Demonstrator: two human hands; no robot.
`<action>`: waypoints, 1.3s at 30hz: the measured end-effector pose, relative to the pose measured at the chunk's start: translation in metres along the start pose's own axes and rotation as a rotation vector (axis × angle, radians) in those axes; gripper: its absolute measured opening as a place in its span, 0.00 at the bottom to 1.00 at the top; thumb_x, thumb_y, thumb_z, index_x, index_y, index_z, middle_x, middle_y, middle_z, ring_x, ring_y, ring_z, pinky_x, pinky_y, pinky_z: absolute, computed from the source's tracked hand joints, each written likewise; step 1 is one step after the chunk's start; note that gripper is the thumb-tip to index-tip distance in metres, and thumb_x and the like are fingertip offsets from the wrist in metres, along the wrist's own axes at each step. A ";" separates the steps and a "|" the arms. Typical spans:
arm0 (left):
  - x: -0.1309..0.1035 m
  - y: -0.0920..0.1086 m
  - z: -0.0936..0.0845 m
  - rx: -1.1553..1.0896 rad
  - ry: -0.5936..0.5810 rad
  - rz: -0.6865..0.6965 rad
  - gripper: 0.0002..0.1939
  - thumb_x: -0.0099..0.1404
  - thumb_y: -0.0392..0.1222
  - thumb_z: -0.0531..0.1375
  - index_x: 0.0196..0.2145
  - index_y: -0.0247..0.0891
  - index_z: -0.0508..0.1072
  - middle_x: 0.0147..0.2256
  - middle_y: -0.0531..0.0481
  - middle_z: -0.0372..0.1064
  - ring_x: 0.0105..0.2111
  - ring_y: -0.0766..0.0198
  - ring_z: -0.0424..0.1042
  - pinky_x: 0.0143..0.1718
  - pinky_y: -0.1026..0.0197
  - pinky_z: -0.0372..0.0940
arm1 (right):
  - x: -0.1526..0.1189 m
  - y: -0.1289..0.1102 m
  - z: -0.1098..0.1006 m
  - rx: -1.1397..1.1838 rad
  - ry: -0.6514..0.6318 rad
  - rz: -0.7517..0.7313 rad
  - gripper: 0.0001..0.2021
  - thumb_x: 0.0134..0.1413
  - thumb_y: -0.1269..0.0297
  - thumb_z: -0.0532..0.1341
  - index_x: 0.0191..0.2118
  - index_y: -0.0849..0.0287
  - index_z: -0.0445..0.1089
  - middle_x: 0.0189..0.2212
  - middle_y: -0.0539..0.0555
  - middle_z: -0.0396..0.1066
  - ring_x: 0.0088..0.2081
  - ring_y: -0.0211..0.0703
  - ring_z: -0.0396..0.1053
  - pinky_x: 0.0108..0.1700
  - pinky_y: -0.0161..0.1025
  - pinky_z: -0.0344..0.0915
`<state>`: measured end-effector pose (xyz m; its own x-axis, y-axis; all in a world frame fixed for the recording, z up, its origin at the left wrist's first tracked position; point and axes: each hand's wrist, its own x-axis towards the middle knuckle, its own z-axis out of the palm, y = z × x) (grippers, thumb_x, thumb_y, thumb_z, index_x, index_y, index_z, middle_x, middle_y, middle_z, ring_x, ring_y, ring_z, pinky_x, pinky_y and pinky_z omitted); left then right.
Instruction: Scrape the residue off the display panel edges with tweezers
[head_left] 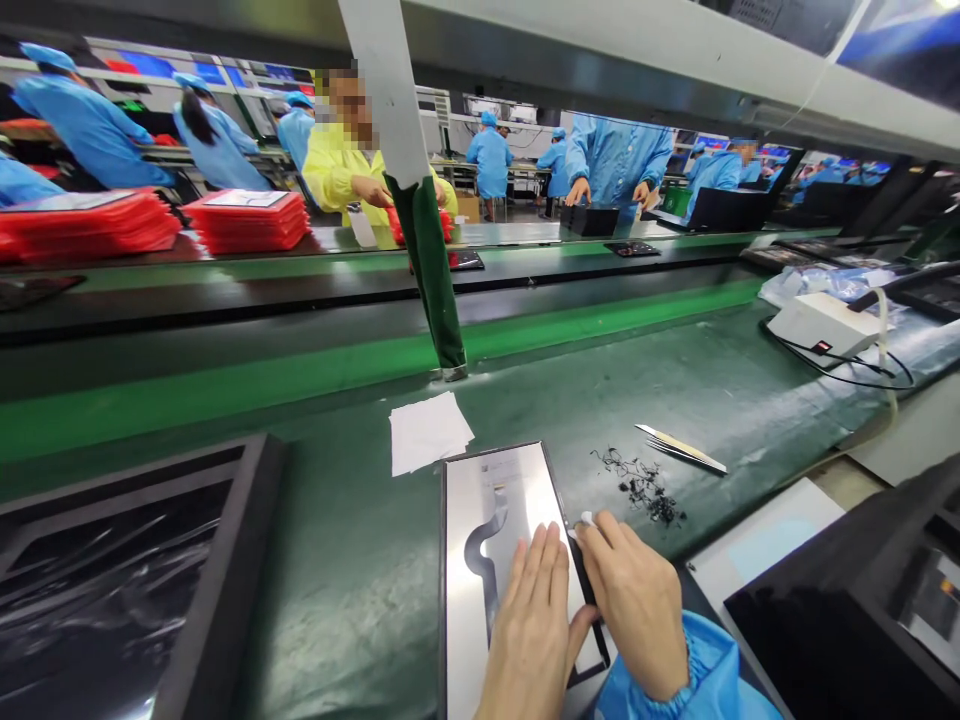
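A flat display panel with a silvery back, a dark frame and a curved grey ribbon cable lies on the green bench. My left hand rests flat on its back, fingers stretched out together and thumb toward the right edge. Beside that edge, my right hand is closed in a pinch on a small white wipe, which touches or nearly touches the frame. Right of the panel are a heap of black shreds and tweezers. White paper sheets lie beyond the panel's top left corner.
A large dark foam-edged tray occupies the left. An upright post stands at the bench's far side, before a conveyor line. A white device with a cord sits at right; black boxes are near right. Co-workers stand beyond.
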<state>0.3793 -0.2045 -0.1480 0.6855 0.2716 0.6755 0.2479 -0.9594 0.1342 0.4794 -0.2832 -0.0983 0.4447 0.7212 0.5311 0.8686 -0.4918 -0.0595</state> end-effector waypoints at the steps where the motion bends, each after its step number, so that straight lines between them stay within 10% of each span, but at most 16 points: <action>1: 0.000 0.002 0.001 0.023 0.000 -0.002 0.23 0.78 0.39 0.39 0.56 0.24 0.66 0.53 0.32 0.73 0.55 0.49 0.74 0.53 0.46 0.70 | 0.000 0.000 0.001 0.008 0.000 0.017 0.26 0.76 0.62 0.37 0.31 0.55 0.66 0.27 0.50 0.69 0.28 0.40 0.67 0.30 0.39 0.51; 16: 0.013 -0.005 -0.011 0.141 0.021 0.161 0.23 0.78 0.38 0.41 0.48 0.22 0.72 0.48 0.33 0.77 0.48 0.51 0.79 0.46 0.52 0.73 | 0.001 0.000 -0.007 -0.060 -0.038 -0.071 0.23 0.74 0.70 0.39 0.32 0.55 0.65 0.27 0.50 0.69 0.28 0.42 0.64 0.29 0.40 0.50; 39: -0.009 0.009 0.017 -0.014 0.035 -0.079 0.21 0.76 0.37 0.42 0.58 0.25 0.65 0.55 0.33 0.72 0.58 0.48 0.70 0.59 0.44 0.64 | 0.001 -0.005 -0.007 -0.081 -0.044 -0.047 0.18 0.71 0.75 0.45 0.31 0.55 0.65 0.27 0.50 0.68 0.28 0.44 0.63 0.30 0.40 0.50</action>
<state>0.3873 -0.2146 -0.1654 0.6399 0.3441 0.6871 0.2908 -0.9361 0.1979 0.4740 -0.2831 -0.0911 0.4151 0.7642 0.4937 0.8689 -0.4939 0.0339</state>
